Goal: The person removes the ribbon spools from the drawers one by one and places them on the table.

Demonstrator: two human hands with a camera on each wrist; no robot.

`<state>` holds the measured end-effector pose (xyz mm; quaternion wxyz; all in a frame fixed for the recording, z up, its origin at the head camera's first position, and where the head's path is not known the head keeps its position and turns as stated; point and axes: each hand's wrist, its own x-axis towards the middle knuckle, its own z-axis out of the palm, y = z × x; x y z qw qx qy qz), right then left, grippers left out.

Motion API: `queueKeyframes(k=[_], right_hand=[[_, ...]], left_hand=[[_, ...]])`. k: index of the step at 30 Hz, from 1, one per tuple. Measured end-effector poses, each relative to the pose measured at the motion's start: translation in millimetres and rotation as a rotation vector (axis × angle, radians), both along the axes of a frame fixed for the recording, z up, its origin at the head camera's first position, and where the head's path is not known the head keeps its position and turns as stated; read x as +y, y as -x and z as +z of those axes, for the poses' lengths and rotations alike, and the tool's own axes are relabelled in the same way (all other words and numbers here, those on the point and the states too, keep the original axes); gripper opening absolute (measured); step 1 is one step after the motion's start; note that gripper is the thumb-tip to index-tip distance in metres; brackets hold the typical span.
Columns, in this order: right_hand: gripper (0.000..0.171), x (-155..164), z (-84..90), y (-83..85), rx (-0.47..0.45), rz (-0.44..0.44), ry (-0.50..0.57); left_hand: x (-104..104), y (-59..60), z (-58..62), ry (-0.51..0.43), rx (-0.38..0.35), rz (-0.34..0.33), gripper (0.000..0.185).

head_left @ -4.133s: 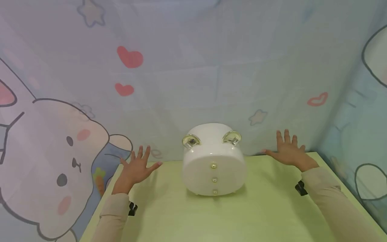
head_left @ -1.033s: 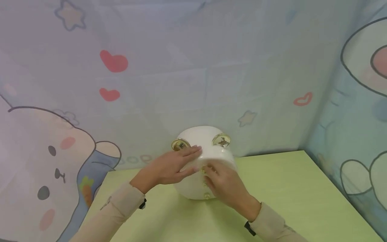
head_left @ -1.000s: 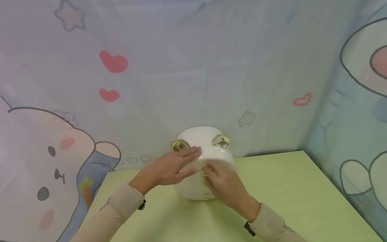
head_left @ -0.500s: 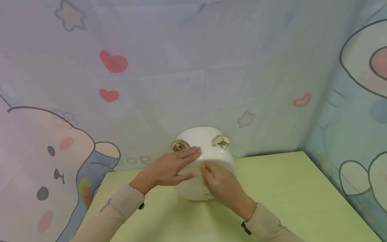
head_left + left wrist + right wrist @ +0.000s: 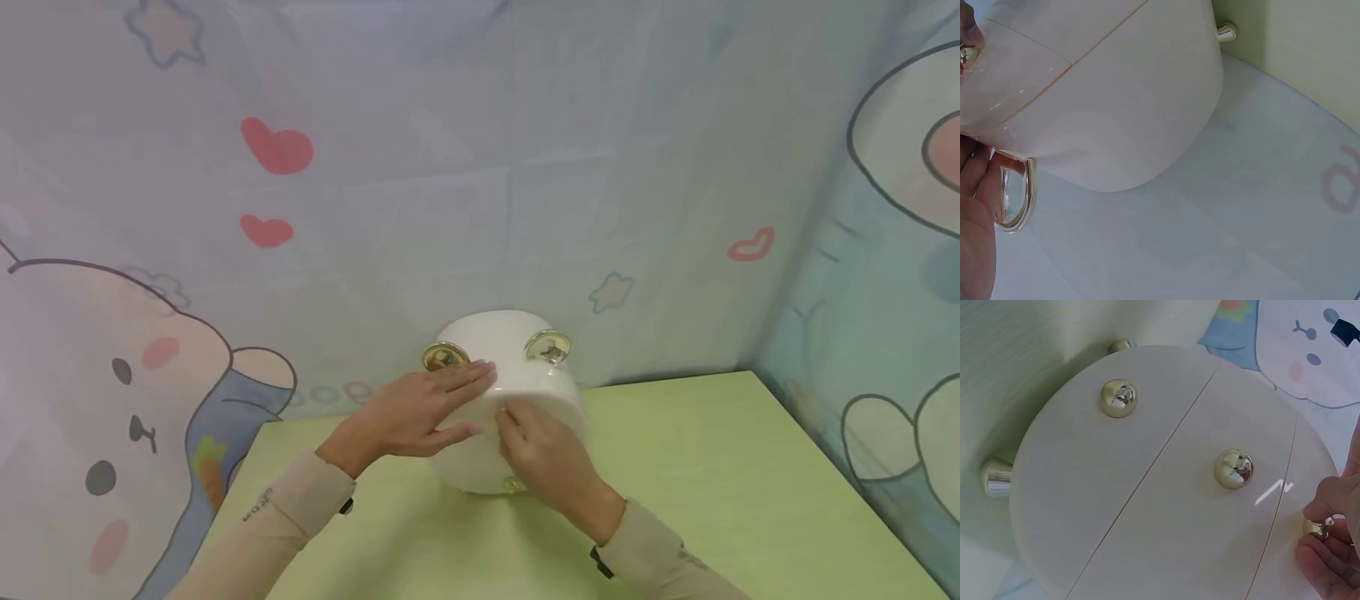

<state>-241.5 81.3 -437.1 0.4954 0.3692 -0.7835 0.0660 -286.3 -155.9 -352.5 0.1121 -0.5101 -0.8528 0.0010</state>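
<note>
A white round drawer box (image 5: 517, 354) with two gold ear-shaped rings stands at the back of the green table (image 5: 712, 492). My left hand (image 5: 442, 404) lies flat with straight fingers on its upper left side, beside the left gold ring (image 5: 442, 357). The left wrist view shows that ring (image 5: 1017, 201) next to my left hand (image 5: 975, 244). My right hand (image 5: 525, 437) covers the front face. In the right wrist view its fingertips (image 5: 1325, 553) pinch the top gold knob (image 5: 1315, 527). The middle knob (image 5: 1234, 469) and lower knob (image 5: 1119, 398) are free.
A cartoon-printed fabric backdrop (image 5: 480, 192) rises close behind the box and wraps round the right side (image 5: 885, 317). The box stands on small silver feet (image 5: 995, 477). Bare green tabletop lies to the right of and in front of the box.
About four seconds ago both hands lay flat on the table either side of the box. Over the last second the right fingers crept up to the top knob; the left hand stayed.
</note>
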Motion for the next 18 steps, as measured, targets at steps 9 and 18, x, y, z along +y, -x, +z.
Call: queueKeyframes(k=[9,18], right_hand=[[0.027,-2.9,-0.9,2.4,0.050,0.007,0.006],[0.034,-2.4,-2.1,-5.2,0.100,-0.006,0.042]], left_hand=[[-5.7,2.3,-0.5,-0.059,-0.121,0.023,0.050],[-2.7,0.5,2.6,-0.076,-0.186,0.022,0.050]])
